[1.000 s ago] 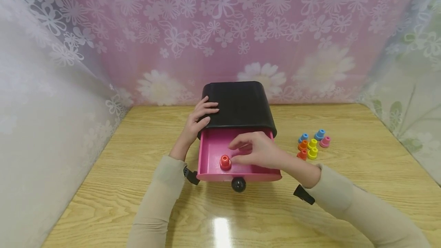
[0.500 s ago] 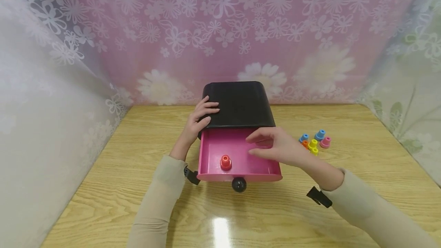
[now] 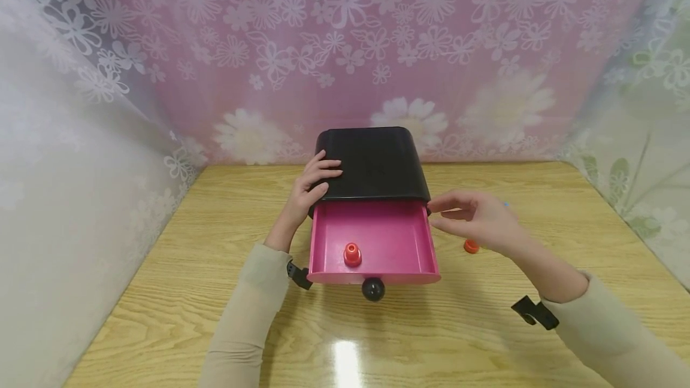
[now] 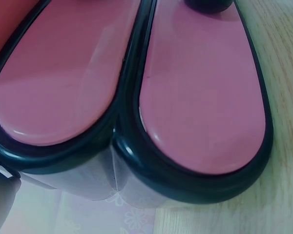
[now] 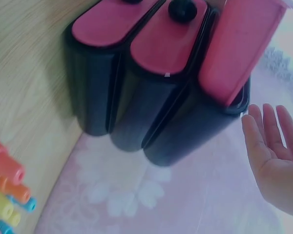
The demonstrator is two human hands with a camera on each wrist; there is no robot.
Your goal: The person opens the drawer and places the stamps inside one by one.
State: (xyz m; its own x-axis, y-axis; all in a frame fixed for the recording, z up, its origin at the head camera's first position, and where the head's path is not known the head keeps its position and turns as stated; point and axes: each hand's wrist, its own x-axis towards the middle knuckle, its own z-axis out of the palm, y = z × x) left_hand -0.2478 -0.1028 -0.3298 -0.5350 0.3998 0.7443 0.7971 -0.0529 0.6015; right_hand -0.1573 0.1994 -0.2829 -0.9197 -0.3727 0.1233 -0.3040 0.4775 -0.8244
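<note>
Head view: bright, fairly even light, seemingly from above; blown-out white glare patch on near surface (image 3: 347, 365). Soft, faint shadows below drawer (image 3: 390, 244). Small glint on knob (image 3: 373, 289). Mostly sharp. Left wrist view: dimmer, cool cast, fine detail soft, shine along black rim (image 4: 205, 189). Right wrist view: hazy, low contrast, upper right corner washed out; pegs (image 5: 14, 188) at lower left look soft.

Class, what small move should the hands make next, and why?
Probably lower the right hand to the loose pegs on the table and pinch one: that hand is empty, and the open drawer shows just one red peg, with room around it.
</note>
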